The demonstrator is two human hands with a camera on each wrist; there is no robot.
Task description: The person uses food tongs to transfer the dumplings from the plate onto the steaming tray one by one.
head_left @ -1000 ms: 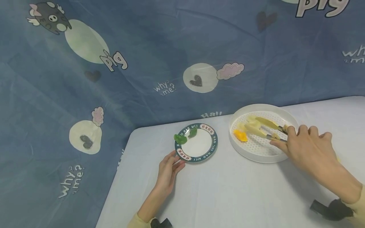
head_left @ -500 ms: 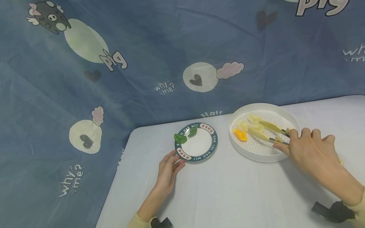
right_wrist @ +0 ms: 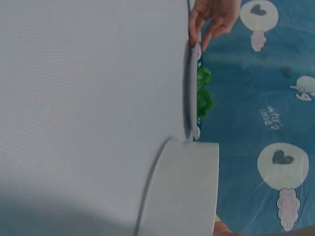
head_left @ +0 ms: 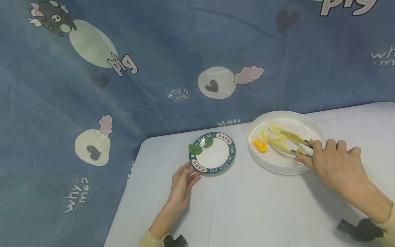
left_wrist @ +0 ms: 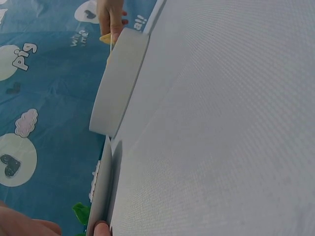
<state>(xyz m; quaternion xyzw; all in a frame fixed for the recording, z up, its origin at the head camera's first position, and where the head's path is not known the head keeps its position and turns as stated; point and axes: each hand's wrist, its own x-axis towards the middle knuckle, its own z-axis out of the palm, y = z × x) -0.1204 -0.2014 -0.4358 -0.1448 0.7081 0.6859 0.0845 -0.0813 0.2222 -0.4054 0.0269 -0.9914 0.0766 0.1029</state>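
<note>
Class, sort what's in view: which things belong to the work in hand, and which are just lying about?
Likely in use: left hand, plate, green pieces, right hand, tongs, white tray, pale yellow pieces, orange piece.

Just around: blue printed cloth, white tablecloth, wrist cameras.

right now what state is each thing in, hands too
Left hand: gripping the plate's rim
Plate: face up
Green pieces: lying on the plate, one over its rim
Right hand: gripping the tongs
Tongs: spread, tips over the tray
Pale yellow pieces: in the tray, one between the tongs' tips; contact unclear
Orange piece: lying in the tray
Tray: upright on the table
</note>
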